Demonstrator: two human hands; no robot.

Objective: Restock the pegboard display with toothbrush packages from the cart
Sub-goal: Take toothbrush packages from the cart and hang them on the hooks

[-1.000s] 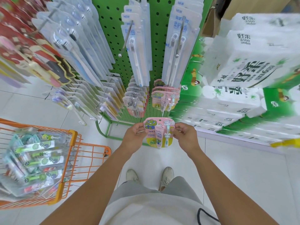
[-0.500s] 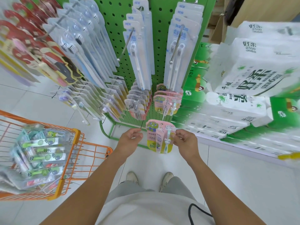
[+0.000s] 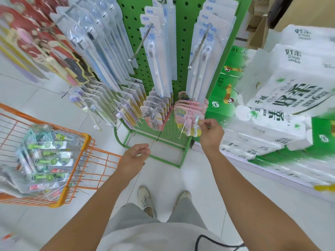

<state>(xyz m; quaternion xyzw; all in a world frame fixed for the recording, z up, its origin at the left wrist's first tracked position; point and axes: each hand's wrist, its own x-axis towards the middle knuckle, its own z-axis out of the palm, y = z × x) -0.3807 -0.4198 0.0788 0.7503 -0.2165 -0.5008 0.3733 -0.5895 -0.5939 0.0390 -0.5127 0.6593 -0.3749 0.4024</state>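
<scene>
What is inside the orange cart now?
The orange cart holds a loose pile of toothbrush packages, mostly clear blisters with green brushes. Whatever lies beneath the top layer is covered.

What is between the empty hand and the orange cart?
Only bare white floor lies between the left hand and the orange cart, in the head view.

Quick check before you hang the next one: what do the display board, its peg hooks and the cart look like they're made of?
Pegboard: looks like sheet metal painted glossy green, with regular punched holes. Peg hooks: bare silvery metal rods with ball tips, probably chromed or polished steel. Cart: thin wire grid coated orange, with a thicker orange rim that may be plastic; blur leaves that open.
</scene>
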